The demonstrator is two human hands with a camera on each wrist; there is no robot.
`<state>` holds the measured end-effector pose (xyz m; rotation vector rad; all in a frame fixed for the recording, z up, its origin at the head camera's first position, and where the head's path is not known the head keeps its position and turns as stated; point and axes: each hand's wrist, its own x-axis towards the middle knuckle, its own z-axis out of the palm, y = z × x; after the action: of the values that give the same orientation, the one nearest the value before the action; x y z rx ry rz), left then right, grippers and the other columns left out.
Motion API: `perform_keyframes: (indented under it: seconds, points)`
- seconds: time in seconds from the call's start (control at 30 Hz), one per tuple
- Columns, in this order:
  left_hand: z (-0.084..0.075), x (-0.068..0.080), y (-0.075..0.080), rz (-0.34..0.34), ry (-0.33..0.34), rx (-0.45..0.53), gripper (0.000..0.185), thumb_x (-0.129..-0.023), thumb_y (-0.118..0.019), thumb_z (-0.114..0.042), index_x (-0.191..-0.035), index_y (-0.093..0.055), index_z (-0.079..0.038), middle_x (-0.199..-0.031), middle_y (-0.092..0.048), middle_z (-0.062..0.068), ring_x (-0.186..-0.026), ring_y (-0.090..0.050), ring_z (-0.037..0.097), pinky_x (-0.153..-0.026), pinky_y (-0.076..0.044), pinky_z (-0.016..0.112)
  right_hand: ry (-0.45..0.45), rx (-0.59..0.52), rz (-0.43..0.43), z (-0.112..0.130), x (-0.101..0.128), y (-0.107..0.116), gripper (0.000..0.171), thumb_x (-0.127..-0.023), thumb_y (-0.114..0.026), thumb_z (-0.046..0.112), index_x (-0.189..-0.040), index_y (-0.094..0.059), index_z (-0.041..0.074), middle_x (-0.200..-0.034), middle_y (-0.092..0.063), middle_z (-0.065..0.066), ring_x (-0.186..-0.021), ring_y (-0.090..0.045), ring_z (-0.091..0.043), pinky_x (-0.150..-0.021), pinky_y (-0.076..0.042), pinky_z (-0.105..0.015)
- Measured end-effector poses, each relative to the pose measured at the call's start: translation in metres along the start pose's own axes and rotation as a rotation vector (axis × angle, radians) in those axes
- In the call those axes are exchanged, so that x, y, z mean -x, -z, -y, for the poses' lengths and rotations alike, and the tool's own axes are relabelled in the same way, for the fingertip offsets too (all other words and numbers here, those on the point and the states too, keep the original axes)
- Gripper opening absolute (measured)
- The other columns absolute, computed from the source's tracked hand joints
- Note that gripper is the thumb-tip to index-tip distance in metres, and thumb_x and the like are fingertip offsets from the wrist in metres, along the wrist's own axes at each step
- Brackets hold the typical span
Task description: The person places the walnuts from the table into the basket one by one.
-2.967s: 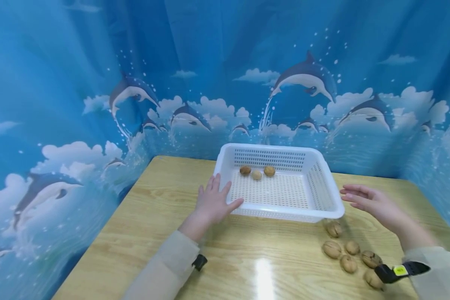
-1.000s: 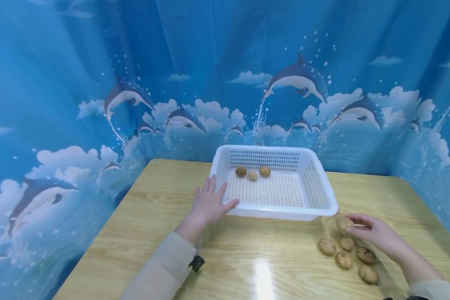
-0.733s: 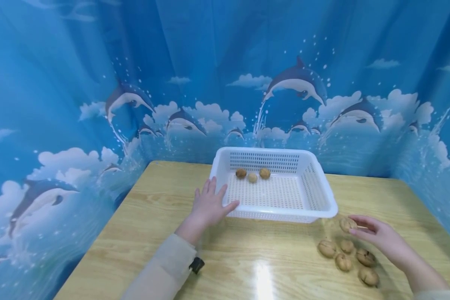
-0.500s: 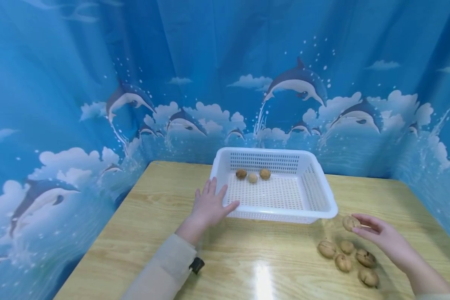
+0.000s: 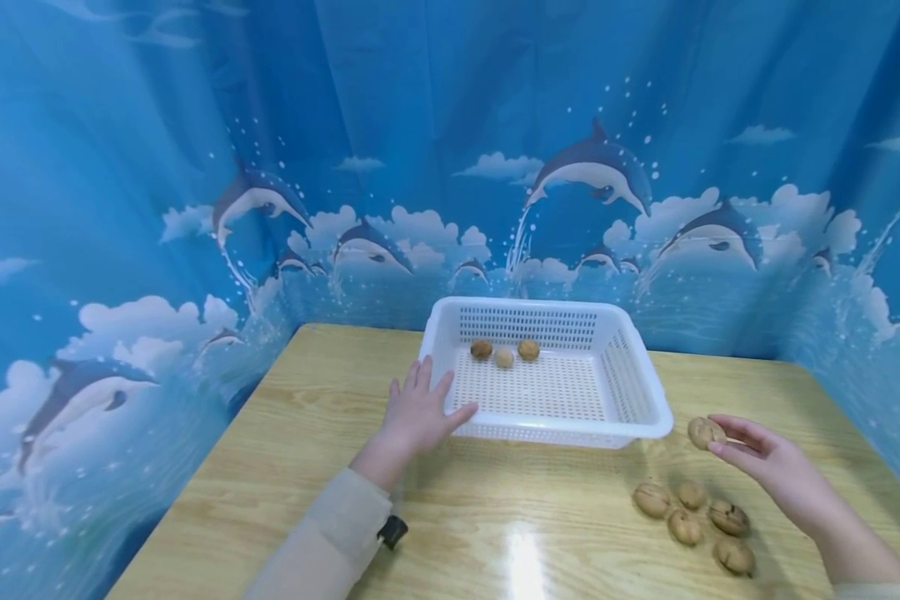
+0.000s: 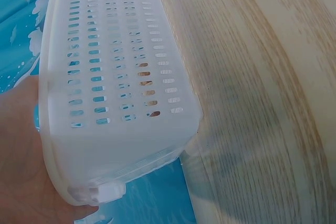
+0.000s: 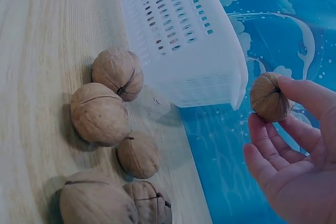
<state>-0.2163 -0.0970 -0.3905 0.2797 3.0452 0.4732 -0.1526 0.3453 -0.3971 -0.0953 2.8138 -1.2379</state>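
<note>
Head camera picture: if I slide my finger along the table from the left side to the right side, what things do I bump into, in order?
Left hand resting on the basket's corner → white basket with three walnuts inside → walnut pinched in the fingers → right hand.

Even, bright light fills the head view; a white glare streak lies on the glossy bench (image 5: pixel 525 550) near its front edge, which points to a lamp overhead. Shadows are soft and short: a faint one under the basket (image 5: pixel 645 392) rim, small ones beside the nuts (image 5: pixel 690 521). The curtain (image 5: pixel 195 167) bends outward toward the left and right edges, a wide-lens distortion. The head view is fairly sharp in the middle, softer at the corners. In the left wrist view the basket wall (image 6: pixel 121 77) is washed out and slightly hazy. The right wrist view is crisp on the nuts (image 7: pixel 105 114), with dark shadows to their left.
</note>
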Motion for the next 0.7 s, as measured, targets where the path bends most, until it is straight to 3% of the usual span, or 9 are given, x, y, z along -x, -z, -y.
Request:
perform_keyframes:
  seconds: [0.17, 0.27, 0.37, 0.5, 0.63, 0.7]
  points:
    - [0.000, 0.000, -0.001, 0.001, -0.001, -0.003, 0.078, -0.087, -0.037, -0.069, -0.147, -0.029, -0.019, -0.155, -0.002, 0.013, -0.141, 0.002, 0.033, -0.108, -0.002, 0.057, 0.002, -0.010, 0.001, 0.002, 0.000, -0.001, 0.063, -0.096, -0.052, 0.035, -0.140, -0.033, -0.004, -0.136, -0.040, -0.028, -0.092, -0.042, 0.019, -0.073, -0.043, -0.014]
    - [0.000, 0.000, -0.001, 0.003, 0.000, -0.009, 0.079, -0.087, -0.036, -0.070, -0.147, -0.029, -0.019, -0.155, -0.002, 0.013, -0.141, 0.002, 0.033, -0.108, -0.002, 0.057, -0.015, -0.016, 0.019, 0.004, -0.001, 0.001, 0.065, -0.096, -0.050, 0.038, -0.142, -0.030, -0.004, -0.139, -0.035, -0.031, -0.092, -0.041, 0.019, -0.079, -0.048, -0.026]
    - [-0.001, 0.000, -0.002, 0.003, 0.001, -0.012, 0.079, -0.087, -0.036, -0.070, -0.147, -0.030, -0.019, -0.155, -0.002, 0.013, -0.141, 0.001, 0.033, -0.109, -0.003, 0.057, -0.026, -0.011, 0.030, 0.007, -0.002, 0.003, 0.067, -0.096, -0.048, 0.040, -0.143, -0.028, -0.003, -0.140, -0.034, -0.030, -0.092, -0.040, 0.019, -0.079, -0.048, -0.029]
    - [-0.001, -0.001, -0.003, -0.004, 0.003, 0.000, 0.078, -0.087, -0.038, -0.068, -0.147, -0.031, -0.019, -0.155, -0.002, 0.013, -0.141, 0.002, 0.033, -0.109, -0.003, 0.057, -0.015, -0.011, 0.029, 0.014, -0.005, 0.005, 0.066, -0.096, -0.049, 0.039, -0.144, -0.028, -0.002, -0.140, -0.035, -0.029, -0.093, -0.038, 0.020, -0.075, -0.044, -0.018]
    - [-0.001, -0.002, -0.003, -0.007, 0.006, 0.005, 0.078, -0.087, -0.038, -0.069, -0.147, -0.030, -0.019, -0.155, -0.001, 0.013, -0.141, 0.003, 0.033, -0.108, -0.002, 0.057, 0.001, -0.018, 0.027, 0.021, -0.009, 0.006, 0.066, -0.096, -0.049, 0.040, -0.144, -0.028, -0.001, -0.140, -0.035, -0.028, -0.095, -0.039, 0.017, -0.085, -0.047, -0.035]
    - [0.000, -0.002, -0.003, -0.009, 0.008, 0.005, 0.077, -0.087, -0.039, -0.068, -0.147, -0.030, -0.020, -0.155, -0.001, 0.012, -0.141, 0.003, 0.033, -0.108, -0.002, 0.057, 0.004, -0.022, 0.028, 0.025, -0.011, 0.006, 0.066, -0.096, -0.048, 0.040, -0.144, -0.028, -0.001, -0.140, -0.035, -0.027, -0.100, -0.045, 0.008, -0.087, -0.045, -0.047]
